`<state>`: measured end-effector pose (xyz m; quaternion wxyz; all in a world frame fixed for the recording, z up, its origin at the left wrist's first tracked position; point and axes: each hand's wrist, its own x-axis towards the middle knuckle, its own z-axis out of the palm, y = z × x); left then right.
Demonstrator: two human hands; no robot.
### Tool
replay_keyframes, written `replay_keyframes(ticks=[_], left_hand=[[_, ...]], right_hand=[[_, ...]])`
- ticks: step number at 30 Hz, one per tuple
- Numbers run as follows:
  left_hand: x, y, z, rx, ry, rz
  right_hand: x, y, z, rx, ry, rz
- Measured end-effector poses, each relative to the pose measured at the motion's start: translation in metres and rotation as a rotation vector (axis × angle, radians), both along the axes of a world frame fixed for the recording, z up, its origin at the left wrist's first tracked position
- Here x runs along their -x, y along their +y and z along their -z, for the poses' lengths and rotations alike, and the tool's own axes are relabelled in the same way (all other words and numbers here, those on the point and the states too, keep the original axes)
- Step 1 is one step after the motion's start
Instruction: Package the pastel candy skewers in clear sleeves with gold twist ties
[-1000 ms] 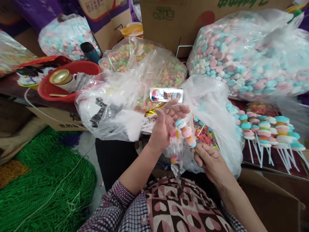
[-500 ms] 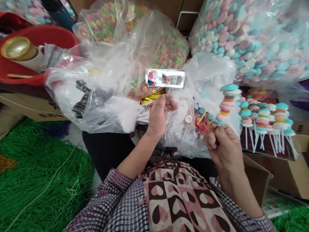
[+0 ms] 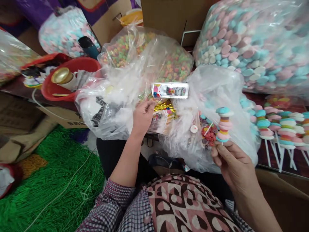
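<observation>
My right hand [image 3: 233, 158] pinches the stick of a marshmallow skewer [image 3: 224, 125], held upright. Blue, white, pink and coloured pieces are stacked on it. My left hand [image 3: 143, 116] is closed, fingers curled together at the edge of the clear plastic; what they hold, if anything, is hidden. Right beside it lie gold twist ties [image 3: 164, 106] and printed wrappers [image 3: 166, 113]. Just above them sits a stack of printed packets [image 3: 170, 90]. Red ring gummies [image 3: 209, 134] and a loose white stick lie in a plastic bag left of the skewer.
Finished-looking skewers [image 3: 286, 129] lie at the right with their sticks over the table edge. A big bag of marshmallows [image 3: 253, 42] stands behind. Bags of gummies [image 3: 171, 61] are at the back. A red basin [image 3: 87, 64] holds cups. Green cord [image 3: 55, 174] covers the floor at left.
My left hand has moved left, away from the wrappers' middle, and its fingers have curled in. My right hand still holds the skewer. The view has shifted, showing more of the left side.
</observation>
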<state>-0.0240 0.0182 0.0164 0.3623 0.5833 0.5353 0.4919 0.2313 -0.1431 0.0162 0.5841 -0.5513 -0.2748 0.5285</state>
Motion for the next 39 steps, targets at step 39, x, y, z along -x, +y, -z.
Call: replay_keyframes(ticks=[39], left_hand=[[-0.041, -0.036, 0.013, -0.568, 0.515, 0.239]], right_hand=[[0.049, 0.085, -0.022, -0.074, -0.306, -0.116]])
